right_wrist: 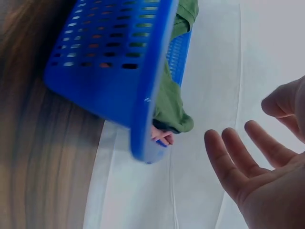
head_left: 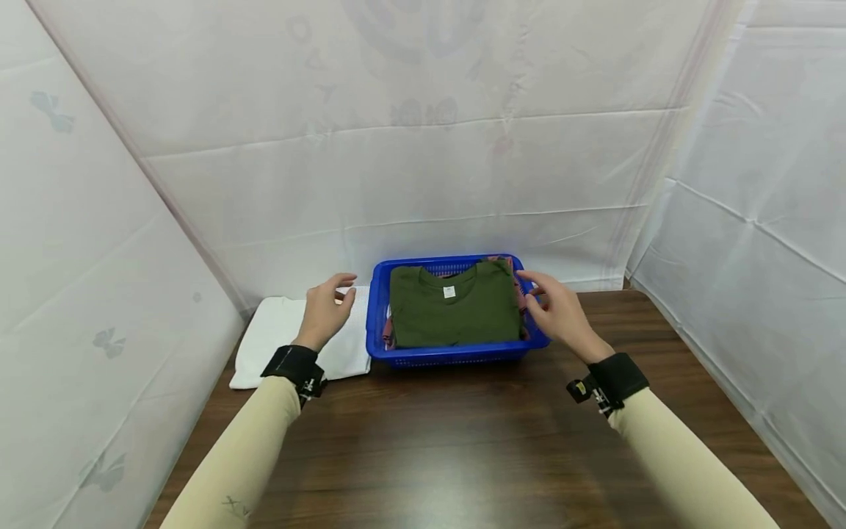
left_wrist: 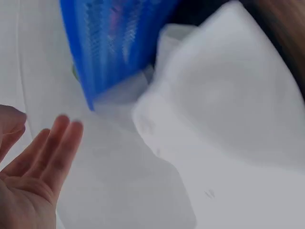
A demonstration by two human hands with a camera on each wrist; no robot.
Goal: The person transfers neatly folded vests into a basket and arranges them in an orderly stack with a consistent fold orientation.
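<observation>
A folded dark green T-shirt [head_left: 456, 312] with a white neck label lies on top in a blue plastic basket [head_left: 456, 355]. Reddish cloth [head_left: 388, 332] peeks out beneath it at the sides. My left hand [head_left: 325, 308] is over a folded white cloth [head_left: 267, 345], left of the basket, its fingers loosely bent and holding nothing. By the basket's right rim is my right hand [head_left: 560, 312], fingers spread and relaxed. In the right wrist view that hand [right_wrist: 262, 167] appears apart from the basket [right_wrist: 95, 86]. The left wrist view shows the left palm empty.
The basket and white cloth rest on a dark brown wooden table [head_left: 449, 448]. White sheeting [head_left: 423, 169] hangs behind the table and along both sides. Each wrist wears a black strap [head_left: 617, 378] with a small device.
</observation>
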